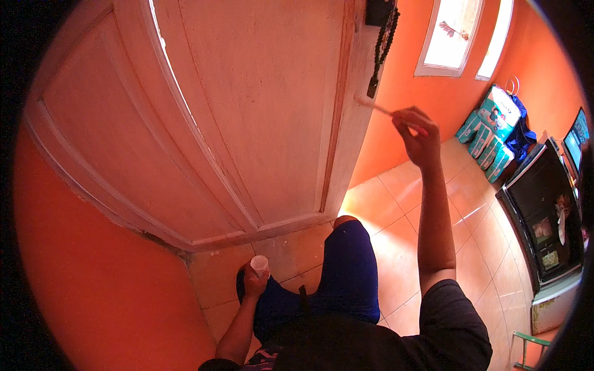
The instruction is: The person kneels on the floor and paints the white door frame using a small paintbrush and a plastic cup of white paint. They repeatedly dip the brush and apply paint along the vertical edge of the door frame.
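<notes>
With my right hand (pixel 416 133) pinched shut on the thin pale brush (pixel 378 107) touching the pale wooden door's (pixel 260 111) edge, I keep strokes light, my left hand (pixel 253 281) wrapped around 1 small white cup (pixel 259 263) at my knee.

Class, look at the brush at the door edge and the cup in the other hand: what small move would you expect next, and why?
Probably a short stroke down the door edge. The right hand holds the brush with its tip at that edge, while the left hand holds the small white cup low, far from the brush.
</notes>
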Available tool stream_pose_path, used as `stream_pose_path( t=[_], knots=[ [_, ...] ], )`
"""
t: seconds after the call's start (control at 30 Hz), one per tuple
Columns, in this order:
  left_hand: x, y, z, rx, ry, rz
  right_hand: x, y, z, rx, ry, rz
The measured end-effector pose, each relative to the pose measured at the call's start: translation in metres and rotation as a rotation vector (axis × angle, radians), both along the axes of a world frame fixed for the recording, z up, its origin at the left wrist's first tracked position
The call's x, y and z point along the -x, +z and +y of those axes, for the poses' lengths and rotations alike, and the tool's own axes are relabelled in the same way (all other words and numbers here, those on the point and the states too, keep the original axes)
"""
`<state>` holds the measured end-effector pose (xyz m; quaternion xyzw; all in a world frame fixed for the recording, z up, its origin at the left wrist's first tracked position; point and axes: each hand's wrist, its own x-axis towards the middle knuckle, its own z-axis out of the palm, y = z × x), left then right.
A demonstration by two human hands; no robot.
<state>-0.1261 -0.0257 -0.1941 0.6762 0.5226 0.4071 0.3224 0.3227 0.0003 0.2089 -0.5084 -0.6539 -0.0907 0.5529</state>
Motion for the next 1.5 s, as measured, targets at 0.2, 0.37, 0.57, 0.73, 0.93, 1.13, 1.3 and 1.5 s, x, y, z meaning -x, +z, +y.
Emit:
stream_pose_path(
  t=[0.2, 0.37, 0.57, 0.73, 0.93, 1.13, 1.3, 1.5],
  knots=[
    [-0.024, 0.026, 0.035, -0.122, 0.01, -0.004, -0.044, -0.026, -0.037, 0.03, 0.053, 0.143],
    [-0.107, 0.213, 0.095, -0.251, -0.408, -0.252, -0.056, -0.027, -0.031, -0.202, 0.158, 0.33],
    [-0.203, 0.411, 0.093, -0.17, -0.725, -0.401, -0.054, -0.053, -0.014, -0.342, 0.439, 0.768],
    [-0.238, 0.45, 0.104, -0.106, -0.761, -0.365, -0.042, -0.06, -0.011, -0.348, 0.369, 0.916],
    [-0.271, 0.456, 0.098, -0.096, -0.681, -0.416, -0.051, -0.066, -0.01, -0.389, 0.326, 1.007],
    [-0.287, 0.461, 0.105, 0.09, -0.797, -0.678, -0.057, -0.057, -0.008, -0.397, 0.298, 0.957],
    [-0.266, 0.472, 0.112, 0.2, -1.054, -1.007, -0.046, -0.042, -0.002, -0.41, 0.099, 0.503],
    [-0.214, 0.53, 0.11, 0.152, -1.264, -0.947, -0.015, 0.02, 0.025, -0.463, 0.047, -0.203]
  ],
)
